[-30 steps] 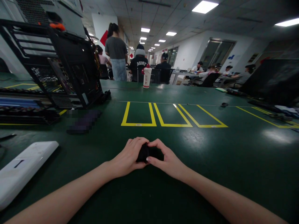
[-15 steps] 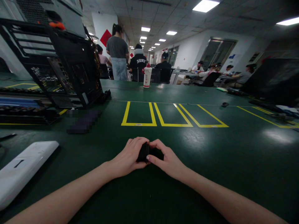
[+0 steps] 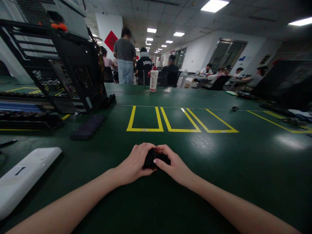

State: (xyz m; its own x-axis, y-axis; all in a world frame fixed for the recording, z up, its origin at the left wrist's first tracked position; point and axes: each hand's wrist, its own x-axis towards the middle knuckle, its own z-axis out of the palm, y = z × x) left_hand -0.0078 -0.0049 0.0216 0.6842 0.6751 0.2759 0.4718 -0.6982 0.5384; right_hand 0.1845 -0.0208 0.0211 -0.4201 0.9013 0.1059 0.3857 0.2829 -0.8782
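Note:
A small black object [image 3: 149, 160] rests on the green table [image 3: 156, 208] between my two hands, just below the yellow tape frames. My left hand [image 3: 134, 164] wraps round its left side, fingers over the far edge and thumb along the near edge. From the right, the curved fingers and thumb of my right hand [image 3: 175, 165] grip its right part. Its exact shape is partly hidden by my fingers and too dark to make out.
Yellow tape frames [image 3: 145, 130] mark the table ahead. A white device [image 3: 29, 174] lies at left, below a black computer case [image 3: 70, 68]. A paper cup [image 3: 153, 81] stands at the far edge. A dark monitor [image 3: 287, 84] is at right. Several people are beyond.
My right thumb and fingertips have shifted slightly on the black object. My left hand looks the same. In the background, the standing person has moved a little to the right.

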